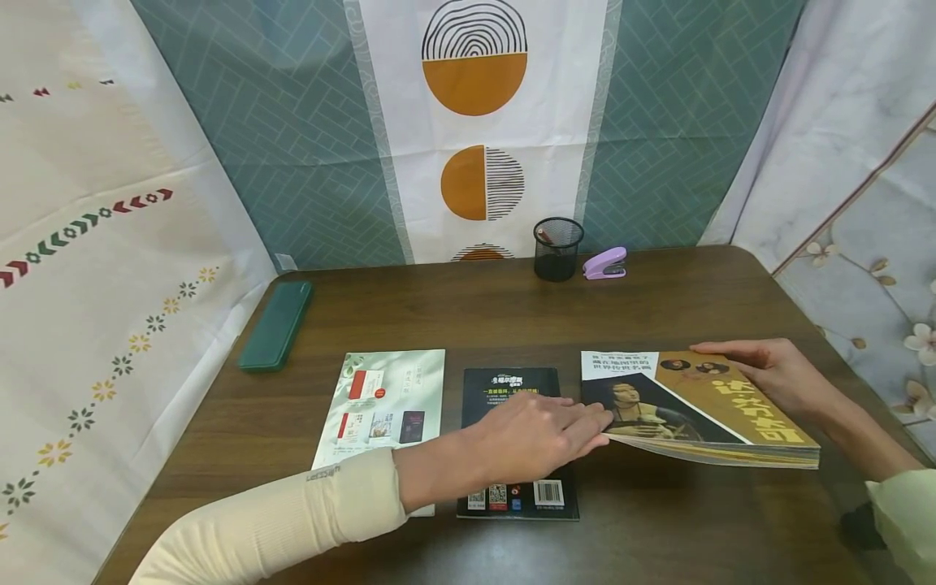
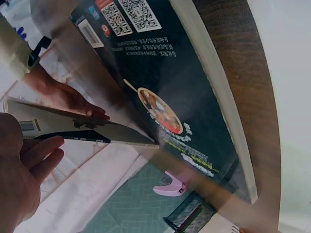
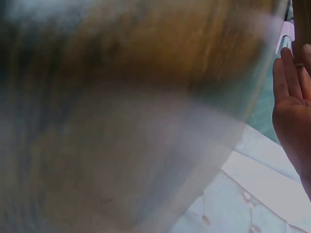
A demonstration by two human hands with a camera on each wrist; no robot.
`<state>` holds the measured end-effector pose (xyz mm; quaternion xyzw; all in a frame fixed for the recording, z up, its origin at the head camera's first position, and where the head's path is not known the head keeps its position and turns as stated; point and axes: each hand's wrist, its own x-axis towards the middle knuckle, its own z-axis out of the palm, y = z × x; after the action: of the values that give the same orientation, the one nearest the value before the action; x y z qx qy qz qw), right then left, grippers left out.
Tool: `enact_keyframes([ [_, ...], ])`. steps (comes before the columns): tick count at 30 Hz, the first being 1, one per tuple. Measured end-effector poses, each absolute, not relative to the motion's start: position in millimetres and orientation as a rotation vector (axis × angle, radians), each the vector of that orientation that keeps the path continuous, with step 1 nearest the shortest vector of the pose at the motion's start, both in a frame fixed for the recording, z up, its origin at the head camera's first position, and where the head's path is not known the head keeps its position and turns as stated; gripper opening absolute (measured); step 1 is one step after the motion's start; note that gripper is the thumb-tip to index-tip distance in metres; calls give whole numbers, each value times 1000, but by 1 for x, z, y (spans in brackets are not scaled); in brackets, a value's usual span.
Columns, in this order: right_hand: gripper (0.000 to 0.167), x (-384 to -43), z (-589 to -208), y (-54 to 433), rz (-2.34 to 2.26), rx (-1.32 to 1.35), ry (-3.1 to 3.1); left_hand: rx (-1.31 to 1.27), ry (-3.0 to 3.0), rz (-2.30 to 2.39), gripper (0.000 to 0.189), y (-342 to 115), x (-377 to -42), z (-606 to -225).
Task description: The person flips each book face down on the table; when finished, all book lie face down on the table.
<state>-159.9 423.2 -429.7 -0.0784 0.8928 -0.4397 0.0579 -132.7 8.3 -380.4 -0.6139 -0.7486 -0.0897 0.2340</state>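
A thick book [image 1: 702, 406] with a gold and black cover is held tilted just above the right part of the table. At its left edge, my left hand [image 1: 544, 435] holds it between thumb and fingers, above a black book [image 1: 519, 500] lying flat. My right hand [image 1: 786, 382] grips the gold book's right edge. In the left wrist view, the left hand [image 2: 29, 170] is beside the raised book [image 2: 73, 125], and the right hand [image 2: 68, 99] is on its other side. Fingers of the right hand [image 3: 294, 116] show at the right wrist view's edge.
A pale green book [image 1: 398, 382] lies left of the black one, partly under my left forearm. On the wooden table [image 1: 409, 309] are a dark green case [image 1: 276, 325] at far left, a black mesh pen holder [image 1: 557, 252] and a purple stapler [image 1: 605, 264] at the back.
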Motion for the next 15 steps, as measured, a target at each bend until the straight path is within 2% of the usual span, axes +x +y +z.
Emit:
enact_keyframes([
  [15, 33, -154, -424, 426, -1504, -245, 2688, -1720, -1762, -72, 26, 4, -126, -370],
])
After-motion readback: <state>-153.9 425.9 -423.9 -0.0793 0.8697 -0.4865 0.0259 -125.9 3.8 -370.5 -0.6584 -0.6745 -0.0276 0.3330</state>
